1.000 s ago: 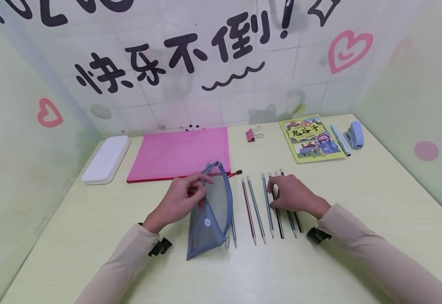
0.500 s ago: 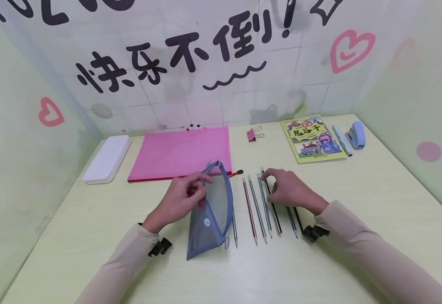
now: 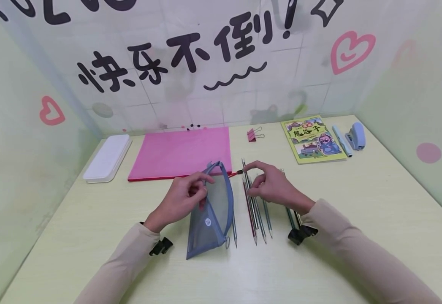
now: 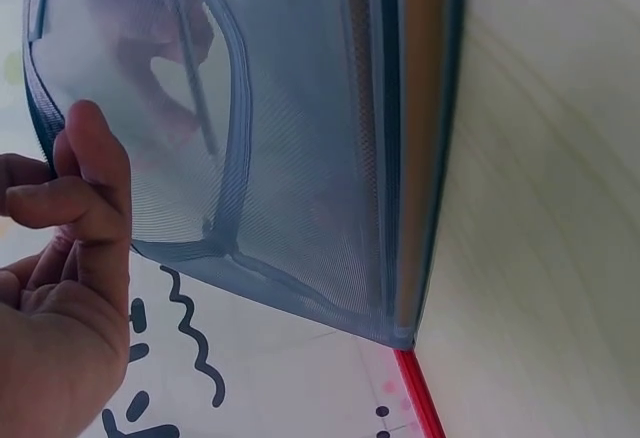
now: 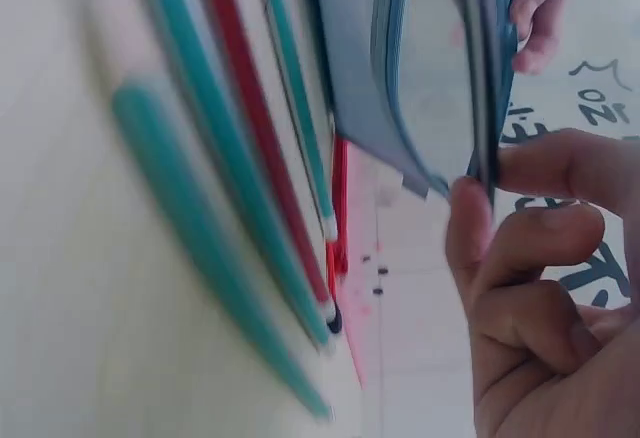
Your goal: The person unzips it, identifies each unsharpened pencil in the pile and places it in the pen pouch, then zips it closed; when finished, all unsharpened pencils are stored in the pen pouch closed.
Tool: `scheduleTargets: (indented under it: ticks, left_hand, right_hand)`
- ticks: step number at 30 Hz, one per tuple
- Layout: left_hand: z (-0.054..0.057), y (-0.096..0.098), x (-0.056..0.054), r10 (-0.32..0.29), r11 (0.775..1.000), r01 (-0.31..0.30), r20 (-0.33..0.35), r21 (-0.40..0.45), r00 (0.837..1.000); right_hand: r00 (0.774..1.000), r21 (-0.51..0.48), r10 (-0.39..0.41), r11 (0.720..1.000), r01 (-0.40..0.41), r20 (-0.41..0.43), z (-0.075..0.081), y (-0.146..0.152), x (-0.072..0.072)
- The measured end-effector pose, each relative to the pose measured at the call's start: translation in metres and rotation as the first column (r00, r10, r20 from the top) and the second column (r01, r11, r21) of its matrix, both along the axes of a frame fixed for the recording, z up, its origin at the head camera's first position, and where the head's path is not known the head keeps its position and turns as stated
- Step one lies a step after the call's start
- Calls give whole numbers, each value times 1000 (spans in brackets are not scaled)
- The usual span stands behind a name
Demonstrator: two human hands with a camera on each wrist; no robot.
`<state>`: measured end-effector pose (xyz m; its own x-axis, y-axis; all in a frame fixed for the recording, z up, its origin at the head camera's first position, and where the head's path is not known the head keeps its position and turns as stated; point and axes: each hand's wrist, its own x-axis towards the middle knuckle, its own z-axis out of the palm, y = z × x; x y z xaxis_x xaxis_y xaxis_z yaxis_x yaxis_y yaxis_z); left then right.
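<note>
With bent fingers my left hand [image 3: 179,198] pinches the upper edge of a blue-grey mesh pencil case [image 3: 202,242], whose zipped mouth gapes toward the right. The left wrist view shows the mesh [image 4: 300,158] beside the fingers [image 4: 95,158]. Between thumb and index finger, my right hand [image 3: 275,185] holds a dark pencil [image 3: 245,166] above a row of pencils. In the right wrist view this pencil [image 5: 483,78] overlaps the case's mouth. A red pencil [image 3: 249,215] and teal pencils [image 3: 268,217] lie below it. Another teal pencil [image 3: 234,232] lies along the case's right side.
Two more pencils [image 3: 290,217] lie under my right wrist. Behind are a pink folder [image 3: 183,152], a binder clip [image 3: 252,135] and a yellow booklet [image 3: 300,147]. A pen [image 3: 342,141] and blue stapler [image 3: 356,136] stand far right, a white box [image 3: 107,158] far left.
My right hand has picked up the dark pencil from the row and carried it left toward the pencil case. The left hand and the case stay where they were.
</note>
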<state>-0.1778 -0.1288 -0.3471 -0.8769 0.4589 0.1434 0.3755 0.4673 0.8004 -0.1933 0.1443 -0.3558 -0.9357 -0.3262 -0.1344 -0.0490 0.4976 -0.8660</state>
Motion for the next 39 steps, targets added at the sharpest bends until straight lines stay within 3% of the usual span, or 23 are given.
scheduleTargets:
  ticks: [6,15,19,29,39]
  left_hand:
    - [1,1,1,12,1000,-12,8,-2,1000]
    - [3,2,1,22,1000,-22,26,-18,999]
    - [3,3,1,22,1000,-22,30,-21,999]
    - [3,3,1,9,1000,-8,35,-13,999]
    - [3,4,4,-7,1000,8,43,-18,999]
  right_hand:
    - [998,-239,-10,971,23,54,-1,-17,3]
    - [997,-363,-69,928,82,47,-1,-45,10]
    - [998,-374,-68,925,69,18,-2,-53,13]
    - [999,-299,-26,954,17,-26,-5,-63,26]
    - [998,-206,32,978,-43,-58,-7,-67,30]
